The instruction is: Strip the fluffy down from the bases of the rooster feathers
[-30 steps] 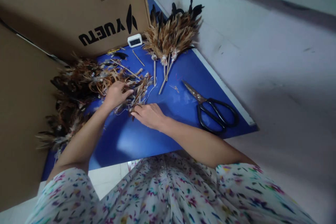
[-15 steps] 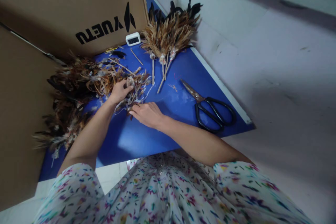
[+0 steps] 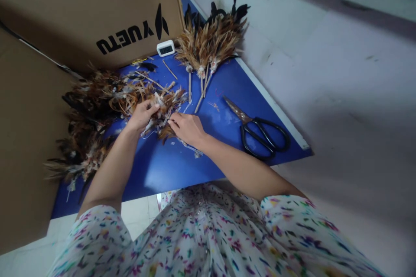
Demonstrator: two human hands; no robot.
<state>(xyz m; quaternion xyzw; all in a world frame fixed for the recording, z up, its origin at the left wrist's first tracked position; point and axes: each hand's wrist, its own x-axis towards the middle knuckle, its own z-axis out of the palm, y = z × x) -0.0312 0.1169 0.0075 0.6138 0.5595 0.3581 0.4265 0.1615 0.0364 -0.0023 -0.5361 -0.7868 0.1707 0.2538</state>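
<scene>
Brown feathers (image 3: 168, 104) with whitish fluff and strings lie bunched between my hands on the blue tabletop (image 3: 156, 169). My left hand (image 3: 143, 114) is closed on part of this bunch from the left, thumb and fingers pinching it. At the bunch's right side, my right hand (image 3: 188, 130) has its fingertips pressed together on feathers; the exact pinch point is partly hidden. A small tuft of brown feathers (image 3: 165, 133) sits just below the right fingertips. Pale strands (image 3: 191, 148) trail on the table under the right wrist.
Large black-handled scissors (image 3: 256, 130) lie to the right. Several finished-looking feather dusters (image 3: 208, 43) rest at the back near the wall. A white digital clock (image 3: 165, 48) stands by a cardboard box (image 3: 81, 13). Loose sticks (image 3: 169, 69) and a dark feather heap (image 3: 87, 117) lie leftward.
My right hand has moved up and slightly right. Feathers between the hands have spread, and a tuft and pale strands now show below the right hand. My left hand shifted slightly left.
</scene>
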